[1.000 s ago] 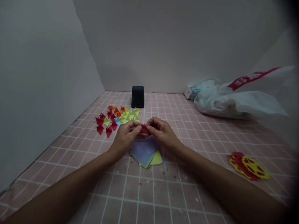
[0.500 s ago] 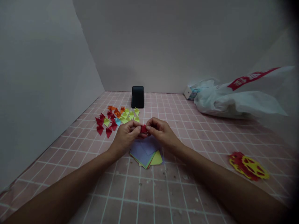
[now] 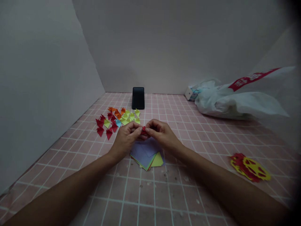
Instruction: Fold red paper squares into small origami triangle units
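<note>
A small folded red paper (image 3: 144,131) is pinched between my two hands, mostly covered by the fingers. My left hand (image 3: 129,133) grips its left side with thumb and fingers. From the right, my right hand (image 3: 160,131) pinches the other side, its thumb close to the left thumb. Beneath both hands lies a stack of square coloured paper (image 3: 147,157), lilac on top, with green and yellow edges showing. Beyond my left hand sit several small folded paper pieces (image 3: 109,133) in red, orange, yellow and blue, with pointed tips.
A black phone (image 3: 138,98) leans upright near the back wall. At the back right are a white plastic bag (image 3: 225,102) with red print and a small box (image 3: 190,93). Red and yellow cut-out shapes (image 3: 257,169) lie on the pink tiled surface (image 3: 195,185) at the right.
My right thumb has shifted slightly left, nearer the left one, and less of the red paper shows. Otherwise the hands and objects stay in place.
</note>
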A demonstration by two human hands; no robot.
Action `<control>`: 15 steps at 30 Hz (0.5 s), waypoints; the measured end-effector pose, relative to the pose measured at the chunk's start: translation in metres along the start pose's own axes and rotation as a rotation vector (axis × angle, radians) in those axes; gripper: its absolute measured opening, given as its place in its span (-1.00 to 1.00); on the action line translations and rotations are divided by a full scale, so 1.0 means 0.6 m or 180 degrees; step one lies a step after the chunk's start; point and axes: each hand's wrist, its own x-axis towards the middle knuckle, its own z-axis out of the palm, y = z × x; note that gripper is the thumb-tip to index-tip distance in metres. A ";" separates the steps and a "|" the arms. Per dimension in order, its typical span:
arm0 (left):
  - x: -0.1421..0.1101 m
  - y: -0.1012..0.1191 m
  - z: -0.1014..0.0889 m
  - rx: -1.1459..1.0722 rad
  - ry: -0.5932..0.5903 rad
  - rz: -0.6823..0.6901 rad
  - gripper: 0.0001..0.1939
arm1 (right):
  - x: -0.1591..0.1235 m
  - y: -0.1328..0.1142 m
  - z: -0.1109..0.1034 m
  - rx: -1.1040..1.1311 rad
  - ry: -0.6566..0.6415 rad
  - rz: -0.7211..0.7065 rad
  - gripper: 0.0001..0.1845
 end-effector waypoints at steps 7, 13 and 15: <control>-0.004 -0.001 0.001 -0.0016 0.0003 0.0004 -0.81 | -0.002 -0.005 0.002 -0.0092 0.0030 -0.0007 -0.84; -0.005 0.000 0.002 -0.0053 -0.0089 0.0023 -0.82 | -0.002 -0.005 0.002 -0.0320 -0.0010 -0.0127 -0.82; -0.006 0.001 0.003 -0.0043 -0.0103 0.0044 -0.82 | -0.003 -0.005 0.002 -0.0311 -0.0019 -0.0150 -0.80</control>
